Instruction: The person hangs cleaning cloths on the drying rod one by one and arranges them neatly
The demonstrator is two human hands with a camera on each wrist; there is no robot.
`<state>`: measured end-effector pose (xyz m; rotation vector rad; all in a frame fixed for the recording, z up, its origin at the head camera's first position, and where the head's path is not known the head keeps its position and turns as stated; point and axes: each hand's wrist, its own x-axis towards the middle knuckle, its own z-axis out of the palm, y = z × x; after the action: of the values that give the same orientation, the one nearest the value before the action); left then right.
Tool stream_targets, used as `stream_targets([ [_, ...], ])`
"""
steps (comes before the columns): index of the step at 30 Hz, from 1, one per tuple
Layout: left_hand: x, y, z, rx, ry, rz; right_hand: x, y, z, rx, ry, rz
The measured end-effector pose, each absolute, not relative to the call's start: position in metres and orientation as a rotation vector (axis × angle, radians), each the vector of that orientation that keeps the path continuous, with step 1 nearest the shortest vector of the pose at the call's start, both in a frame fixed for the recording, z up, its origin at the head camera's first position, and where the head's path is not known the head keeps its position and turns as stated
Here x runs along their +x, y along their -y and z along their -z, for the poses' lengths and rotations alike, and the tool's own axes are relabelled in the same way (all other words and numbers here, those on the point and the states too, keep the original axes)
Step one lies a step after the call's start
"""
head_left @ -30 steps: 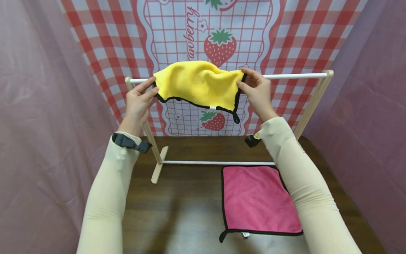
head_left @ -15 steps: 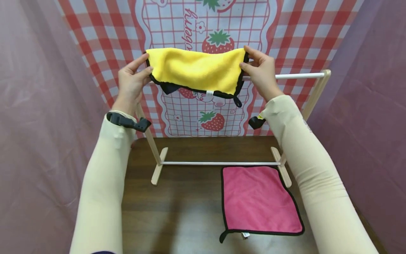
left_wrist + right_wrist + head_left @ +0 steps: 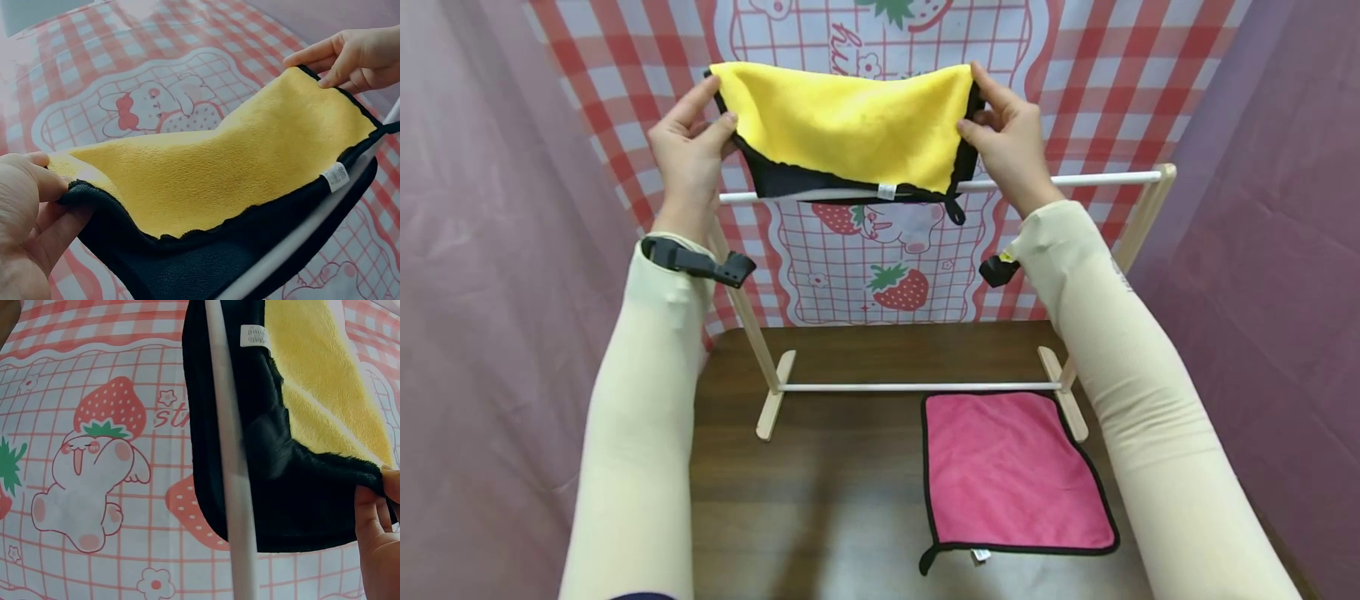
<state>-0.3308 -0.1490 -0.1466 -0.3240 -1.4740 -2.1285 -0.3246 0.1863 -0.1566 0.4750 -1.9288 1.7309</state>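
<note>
A yellow towel [image 3: 850, 117] with a black underside, black edging, a white tag and a corner loop is stretched between both hands above the rail. My left hand [image 3: 688, 158] pinches its left edge between thumb and fingers. At the opposite edge, my right hand [image 3: 1015, 150] does the same. The white top rail [image 3: 1105, 178] of a wooden rack crosses below the towel. In the right wrist view the rail [image 3: 234, 456] passes in front of the black side [image 3: 300, 512], part of which hangs beyond it. The towel's far portion is partly hidden.
On the wooden floor [image 3: 760, 517] a pink cloth [image 3: 1011, 475] with black trim lies flat, right of centre. The rack's lower bar [image 3: 850, 387] and feet stand behind it. A red checked strawberry sheet [image 3: 1112, 75] hangs at the back, with pink curtains [image 3: 482, 292] on both sides.
Both hands have risen with the towel, lifting it from around rail level to above it. The left hand has also moved left, drawing the towel wider. More of the black underside shows.
</note>
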Motion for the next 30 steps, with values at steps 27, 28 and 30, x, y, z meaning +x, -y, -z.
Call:
stream_targets([
  [27, -0.334, 0.168, 0.183, -0.337, 1.49, 2.132, -0.319, -0.185, 0.184, 0.433, 2.326, -1.644],
  [28, -0.334, 0.168, 0.183, -0.338, 1.483, 2.137, -0.319, -0.185, 0.185, 0.435, 2.328, -1.643],
  [30, -0.333, 0.168, 0.184, -0.345, 1.479, 2.14, -0.319, -0.185, 0.187, 0.442, 2.322, -1.633],
])
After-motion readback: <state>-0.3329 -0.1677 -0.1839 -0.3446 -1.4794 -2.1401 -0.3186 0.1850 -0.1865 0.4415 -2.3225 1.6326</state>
